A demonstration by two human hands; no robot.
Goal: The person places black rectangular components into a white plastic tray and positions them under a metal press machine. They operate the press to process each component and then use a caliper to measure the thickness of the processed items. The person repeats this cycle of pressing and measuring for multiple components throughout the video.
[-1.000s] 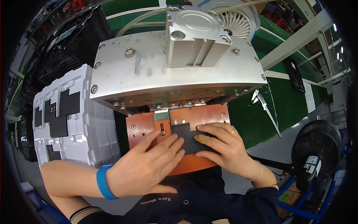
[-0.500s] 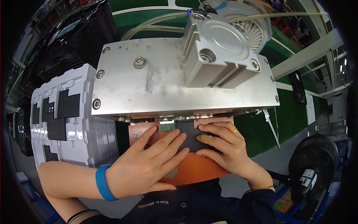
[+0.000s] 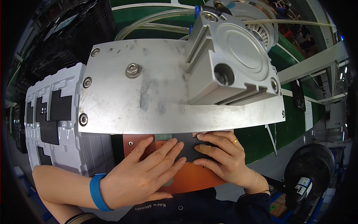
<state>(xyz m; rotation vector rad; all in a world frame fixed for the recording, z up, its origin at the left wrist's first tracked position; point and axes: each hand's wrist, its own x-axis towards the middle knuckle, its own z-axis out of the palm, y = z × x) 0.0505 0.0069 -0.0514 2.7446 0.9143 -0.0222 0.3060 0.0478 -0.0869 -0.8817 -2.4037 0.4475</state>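
- Flat dark-grey piece (image 3: 189,149) lies on orange fixture plate (image 3: 199,178).
- Left hand (image 3: 143,177): fingers extended, touching it.
- Right hand (image 3: 225,156): fingers curved against it, grip unclear.
- Probably light, stiff; hold edges.

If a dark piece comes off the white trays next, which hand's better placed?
Likely the left hand: it's nearer the white trays. The right hand is farther across, on the dark plate.

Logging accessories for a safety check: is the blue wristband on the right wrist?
No, the blue wristband circles the wrist of the left hand, not the right.
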